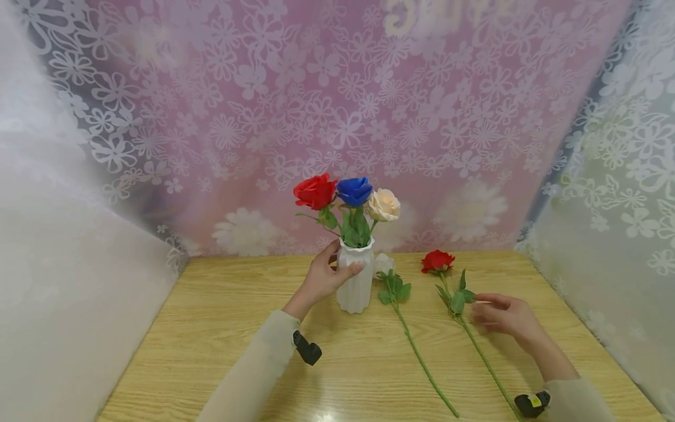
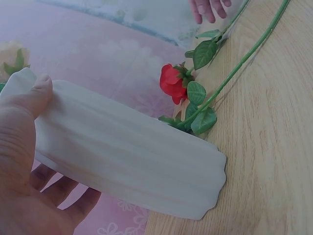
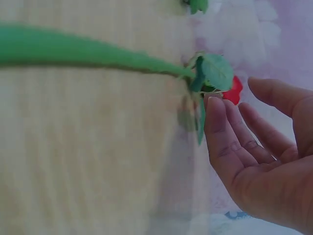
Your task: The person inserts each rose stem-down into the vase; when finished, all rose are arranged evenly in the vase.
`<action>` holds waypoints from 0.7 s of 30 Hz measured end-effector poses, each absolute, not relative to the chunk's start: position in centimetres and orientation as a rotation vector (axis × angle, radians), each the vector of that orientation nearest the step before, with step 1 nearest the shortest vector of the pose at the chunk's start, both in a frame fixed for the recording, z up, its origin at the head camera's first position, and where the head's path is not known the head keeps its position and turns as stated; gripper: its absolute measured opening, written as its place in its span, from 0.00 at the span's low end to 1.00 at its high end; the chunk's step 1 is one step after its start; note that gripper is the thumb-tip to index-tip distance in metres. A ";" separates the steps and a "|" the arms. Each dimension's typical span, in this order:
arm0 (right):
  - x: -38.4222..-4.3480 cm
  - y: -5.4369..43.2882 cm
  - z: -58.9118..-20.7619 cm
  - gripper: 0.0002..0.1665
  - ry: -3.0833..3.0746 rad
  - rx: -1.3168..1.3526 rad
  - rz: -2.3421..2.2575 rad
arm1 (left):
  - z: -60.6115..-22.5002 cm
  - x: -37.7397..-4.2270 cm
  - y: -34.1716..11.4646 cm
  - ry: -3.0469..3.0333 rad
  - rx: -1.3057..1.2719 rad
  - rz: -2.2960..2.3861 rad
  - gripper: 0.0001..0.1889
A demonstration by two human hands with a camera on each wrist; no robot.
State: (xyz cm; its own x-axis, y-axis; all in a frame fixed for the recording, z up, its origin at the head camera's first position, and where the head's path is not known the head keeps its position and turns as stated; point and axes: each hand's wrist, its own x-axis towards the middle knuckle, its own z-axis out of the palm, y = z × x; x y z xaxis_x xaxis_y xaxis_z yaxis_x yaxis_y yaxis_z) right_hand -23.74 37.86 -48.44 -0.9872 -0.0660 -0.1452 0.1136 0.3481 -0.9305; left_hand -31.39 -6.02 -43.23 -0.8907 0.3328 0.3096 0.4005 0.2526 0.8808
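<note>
My left hand (image 1: 327,275) grips a white fluted vase (image 1: 354,287) near its neck, thumb on the front; the fingers wrap behind it. A red rose (image 1: 315,191), a blue rose (image 1: 354,191) and a cream rose (image 1: 385,205) stand in the vase. On the wooden table lies another red rose (image 1: 437,261) with a long green stem. Beside its leaves (image 3: 217,71) is my right hand (image 1: 506,319), fingers loosely extended and thumb apart. Whether a fingertip touches a leaf I cannot tell. It holds nothing.
A white rose (image 1: 384,265) lies just right of the vase, its stem reaching toward the front of the wooden table (image 1: 237,328). Behind the table hangs a pink flowered curtain (image 1: 337,117). Pale sheets (image 1: 622,246) enclose both sides.
</note>
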 end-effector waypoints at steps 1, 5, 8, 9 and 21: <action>-23.7 38.0 -48.7 0.37 2.443 0.042 -1.702 | -43.2 -31.4 -6.0 -2.439 -0.714 -1.743 0.38; -23.5 38.2 -49.6 0.36 2.443 0.061 -1.670 | -43.3 -31.5 -6.0 -2.432 -0.717 -1.744 0.38; -23.3 38.2 -49.8 0.37 2.442 0.056 -1.644 | -43.3 -31.5 -6.0 -2.431 -0.718 -1.747 0.39; -23.2 38.1 -49.8 0.37 2.441 0.055 -1.637 | -43.3 -31.5 -6.0 -2.431 -0.718 -1.746 0.39; -23.3 37.1 -50.0 0.38 2.588 -0.049 -1.402 | -43.4 -31.3 -6.0 -2.423 -0.717 -1.765 0.38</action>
State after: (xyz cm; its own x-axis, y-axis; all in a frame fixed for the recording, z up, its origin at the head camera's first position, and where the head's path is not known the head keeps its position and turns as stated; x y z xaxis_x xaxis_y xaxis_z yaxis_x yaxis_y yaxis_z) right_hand -23.27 37.15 -50.05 -0.9799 -0.1228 -0.1574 0.0648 0.5501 -0.8326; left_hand -31.34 -6.02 -43.42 -0.8901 0.3316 0.3128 0.3994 0.2367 0.8857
